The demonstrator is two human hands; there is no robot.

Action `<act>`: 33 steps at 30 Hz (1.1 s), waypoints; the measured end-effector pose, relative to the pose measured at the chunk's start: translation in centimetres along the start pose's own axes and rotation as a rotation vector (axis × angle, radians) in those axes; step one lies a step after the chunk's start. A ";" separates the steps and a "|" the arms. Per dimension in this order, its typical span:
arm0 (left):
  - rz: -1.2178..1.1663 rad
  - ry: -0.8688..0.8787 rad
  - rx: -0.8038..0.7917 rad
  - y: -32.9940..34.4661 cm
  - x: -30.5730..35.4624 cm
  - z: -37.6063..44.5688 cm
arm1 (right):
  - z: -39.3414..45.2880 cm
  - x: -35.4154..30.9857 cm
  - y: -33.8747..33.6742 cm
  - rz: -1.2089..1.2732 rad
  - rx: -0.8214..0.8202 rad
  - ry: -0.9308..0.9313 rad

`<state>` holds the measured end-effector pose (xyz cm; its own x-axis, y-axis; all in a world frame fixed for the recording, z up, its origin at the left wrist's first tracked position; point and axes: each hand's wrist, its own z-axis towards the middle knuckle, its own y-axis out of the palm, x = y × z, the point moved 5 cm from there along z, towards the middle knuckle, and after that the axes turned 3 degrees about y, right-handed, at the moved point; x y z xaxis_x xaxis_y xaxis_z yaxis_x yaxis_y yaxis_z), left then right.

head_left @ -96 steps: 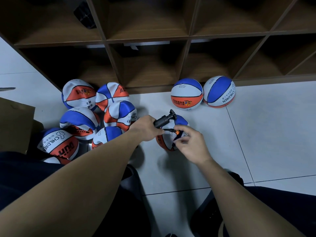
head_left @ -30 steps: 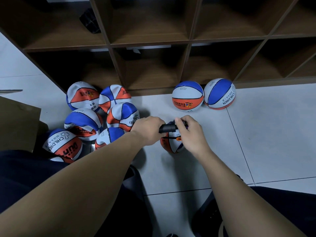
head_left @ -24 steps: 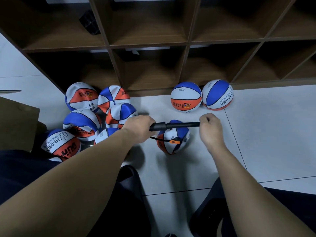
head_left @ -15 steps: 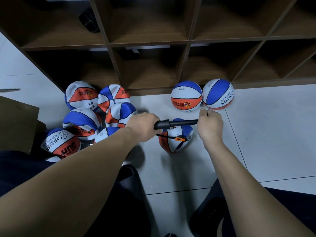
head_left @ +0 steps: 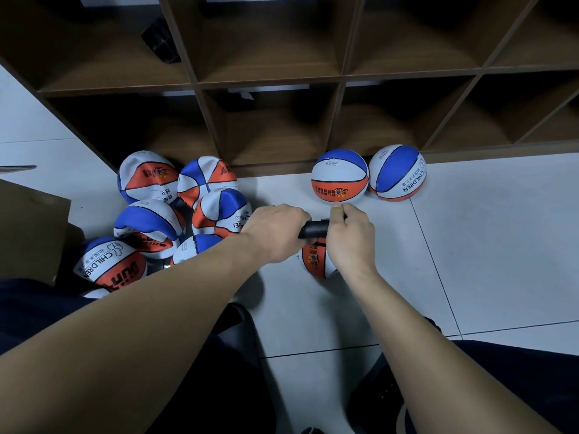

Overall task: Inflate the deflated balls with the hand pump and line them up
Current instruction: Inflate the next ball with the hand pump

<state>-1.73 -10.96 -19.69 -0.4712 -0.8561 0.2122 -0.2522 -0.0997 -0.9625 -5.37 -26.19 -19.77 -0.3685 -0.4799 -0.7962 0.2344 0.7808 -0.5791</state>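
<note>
Pumping ball (head_left: 315, 261), mostly hidden under hands. Left hand (head_left: 275, 231) curled round pump (head_left: 313, 228) barrel; right hand (head_left: 351, 236) curled on handle, pushed in close. Risk judged: needle slipping if ball rolled. Beyond ball: two inflated balls (head_left: 340, 180) against shelf (head_left: 272, 126); bare floor (head_left: 485, 245) right of ball; deflated pile (head_left: 175, 208) left.

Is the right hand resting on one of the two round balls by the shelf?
No: the right hand grips the black hand pump above a third ball, short of the two round balls by the shelf.
</note>
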 end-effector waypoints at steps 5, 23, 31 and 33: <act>-0.032 -0.052 -0.111 -2.6 -2.2 -1.2 | 1.8 -0.6 -3.6 0.082 -0.099 0.060; 0.082 -0.039 -0.081 -6.4 -0.5 -2.2 | -0.4 -2.4 -4.6 0.087 0.023 0.025; 0.077 0.039 -0.041 -5.9 1.4 -1.5 | -1.5 -3.5 -3.4 0.030 0.009 -0.026; 0.096 0.048 -0.040 -5.8 1.1 -1.4 | -1.4 -3.2 -3.2 0.021 -0.007 -0.031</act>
<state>-2.00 -10.60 -13.62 -0.5342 -0.8356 0.1279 -0.2367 0.0026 -0.9716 -6.22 -26.55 -15.15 -0.3355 -0.4755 -0.8132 0.2358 0.7934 -0.5612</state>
